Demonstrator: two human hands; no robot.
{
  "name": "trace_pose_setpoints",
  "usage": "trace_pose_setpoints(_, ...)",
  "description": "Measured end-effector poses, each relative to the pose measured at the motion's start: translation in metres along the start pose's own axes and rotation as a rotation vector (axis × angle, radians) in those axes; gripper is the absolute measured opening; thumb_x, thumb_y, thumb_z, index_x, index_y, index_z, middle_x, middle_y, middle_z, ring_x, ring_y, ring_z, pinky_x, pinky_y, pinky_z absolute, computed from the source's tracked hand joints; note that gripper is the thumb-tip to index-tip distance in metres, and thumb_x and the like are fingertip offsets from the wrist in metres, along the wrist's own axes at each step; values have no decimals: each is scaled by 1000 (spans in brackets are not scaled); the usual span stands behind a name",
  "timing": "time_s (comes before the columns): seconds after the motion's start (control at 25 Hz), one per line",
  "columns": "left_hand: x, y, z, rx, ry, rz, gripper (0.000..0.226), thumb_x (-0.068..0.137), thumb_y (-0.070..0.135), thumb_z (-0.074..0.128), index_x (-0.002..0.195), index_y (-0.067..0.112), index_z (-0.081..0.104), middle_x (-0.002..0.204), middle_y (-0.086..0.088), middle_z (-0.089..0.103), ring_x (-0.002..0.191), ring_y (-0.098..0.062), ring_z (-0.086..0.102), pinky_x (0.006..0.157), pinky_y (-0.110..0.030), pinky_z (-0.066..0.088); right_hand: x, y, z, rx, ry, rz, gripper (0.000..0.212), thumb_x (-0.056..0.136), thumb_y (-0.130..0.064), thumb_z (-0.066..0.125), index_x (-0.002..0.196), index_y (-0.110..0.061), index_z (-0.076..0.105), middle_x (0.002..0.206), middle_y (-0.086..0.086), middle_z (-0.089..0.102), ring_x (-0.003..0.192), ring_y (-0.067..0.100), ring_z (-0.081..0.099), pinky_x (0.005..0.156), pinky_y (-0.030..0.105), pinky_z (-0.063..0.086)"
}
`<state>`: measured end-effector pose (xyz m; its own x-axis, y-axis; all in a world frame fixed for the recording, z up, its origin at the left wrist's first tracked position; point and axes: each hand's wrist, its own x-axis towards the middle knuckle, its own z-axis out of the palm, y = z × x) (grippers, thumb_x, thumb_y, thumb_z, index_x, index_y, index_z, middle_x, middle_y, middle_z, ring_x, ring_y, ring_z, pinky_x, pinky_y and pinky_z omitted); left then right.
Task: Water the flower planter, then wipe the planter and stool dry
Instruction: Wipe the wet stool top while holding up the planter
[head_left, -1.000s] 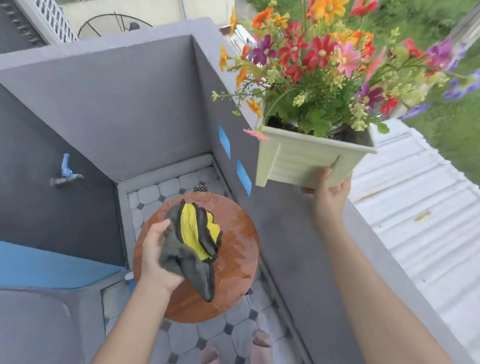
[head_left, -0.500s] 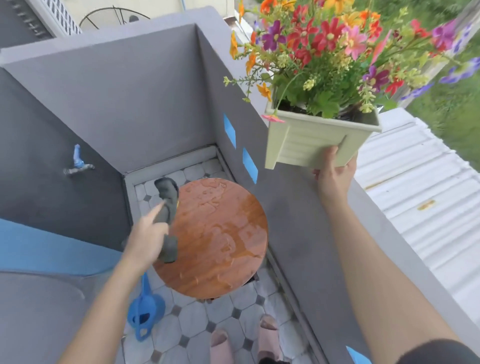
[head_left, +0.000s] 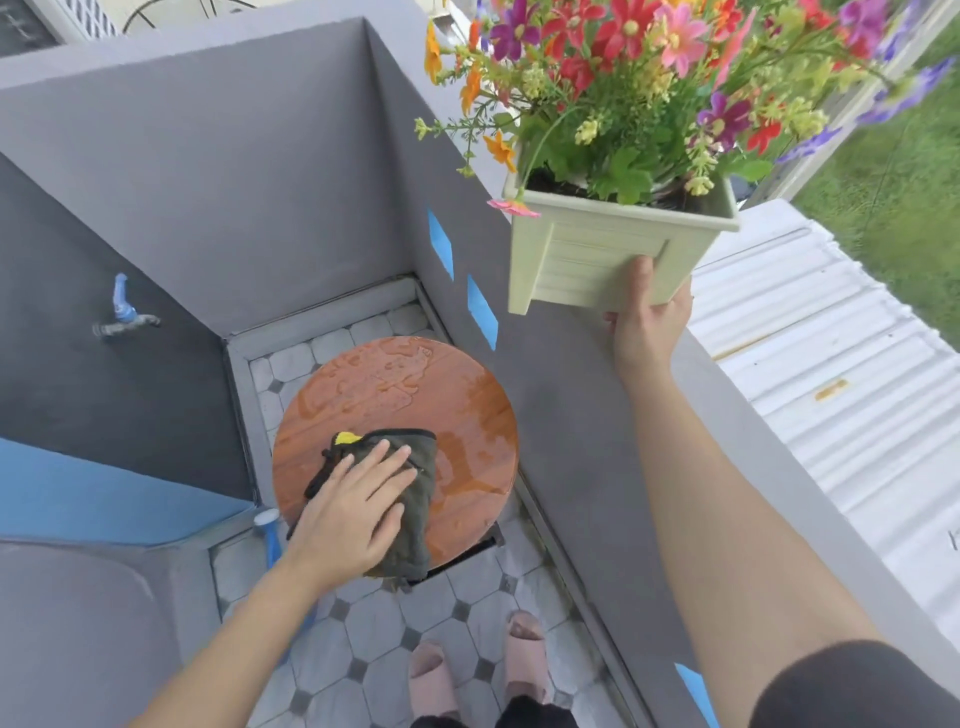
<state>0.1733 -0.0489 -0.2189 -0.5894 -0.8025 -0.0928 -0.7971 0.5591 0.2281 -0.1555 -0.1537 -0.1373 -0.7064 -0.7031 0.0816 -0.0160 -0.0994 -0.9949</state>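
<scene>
At six o'clock, on the tiled floor (head_left: 374, 644), stand two pink slippers (head_left: 478, 665). Just beyond, the left hand (head_left: 353, 509) lies flat with fingers spread, its grip released, pressing a dark cloth (head_left: 410, 499) onto the near-left part of the round wooden stool (head_left: 415, 395), whose top shows water pools toward twelve and three o'clock. At two o'clock the right hand (head_left: 649, 317), grip clenched under the base, holds the pale green planter (head_left: 597, 254) aloft above the grey wall (head_left: 571, 415), flowers (head_left: 649, 67) crowding its top.
</scene>
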Motion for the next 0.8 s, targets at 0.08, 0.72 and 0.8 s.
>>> trace_pose_setpoints(0.08,-10,-22,10,104,-156,132,48,97,44,30,144,32,36,153,8,30,143,-17,17,112,-40,12,2,2,-1,-15,-4,-19,42,74,-59,58,102,-28,54,84,-11,56,80,23,57,54,39,52)
trace_pose_setpoints(0.72,97,89,38,-88,-115,-168,54,95,44,7,148,38,8,157,17,1,146,-15,-5,116,-46,4,-6,-9,3,-37,-34,-10,38,69,-61,53,94,-32,50,82,-8,54,75,18,55,43,21,46)
trace_pose_setpoints(0.8,111,84,37,-93,-76,-236,54,95,43,7,149,37,9,158,16,4,146,-15,-3,115,-45,3,-6,-8,4,-38,-31,-9,41,68,-61,53,97,-31,50,82,-7,53,74,18,55,43,21,46)
